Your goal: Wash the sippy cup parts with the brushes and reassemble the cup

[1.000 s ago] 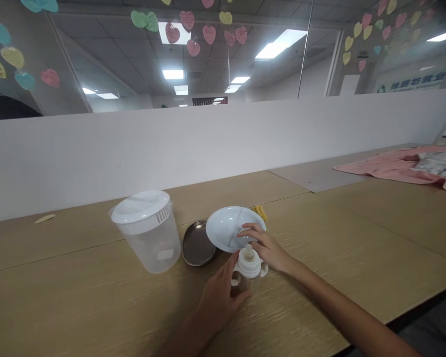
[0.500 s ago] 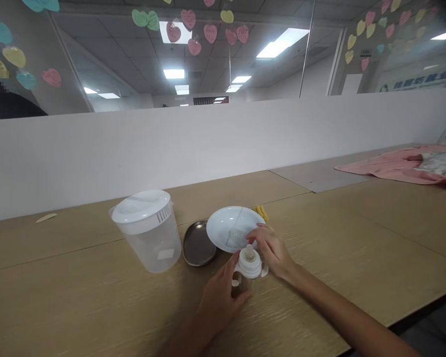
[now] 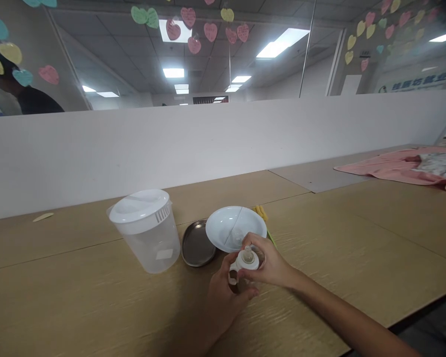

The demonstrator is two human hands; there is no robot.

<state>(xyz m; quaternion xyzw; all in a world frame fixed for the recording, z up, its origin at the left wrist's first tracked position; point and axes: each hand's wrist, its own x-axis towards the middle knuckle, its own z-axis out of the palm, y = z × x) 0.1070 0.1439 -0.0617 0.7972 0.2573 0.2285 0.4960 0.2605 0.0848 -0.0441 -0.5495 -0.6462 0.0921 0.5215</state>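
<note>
A baby bottle point(image 3: 248, 261) with a white collar, side handles and a clear nipple stands upright in front of me. My left hand point(image 3: 225, 292) is wrapped around its lower left side, by the left handle. From the right, my right hand point(image 3: 269, 263) grips the white collar, thumb in front and fingers behind. Just beyond the bottle lies a white bowl point(image 3: 223, 223) with a clear piece and a thin stick in it. The right handle is hidden by my right hand.
A dark metal tray point(image 3: 198, 244) sits left of the bowl, beside a clear plastic pitcher point(image 3: 148, 243) with a white lid. Behind the bowl is a yellow object point(image 3: 261, 212) with a green stem. A pink cloth point(image 3: 386, 164) lies far right. A person point(image 3: 37, 99) is behind the glass.
My right hand has moved from beside the nipple down onto the bottle's collar and closed on it. My left hand keeps hold of the bottle.
</note>
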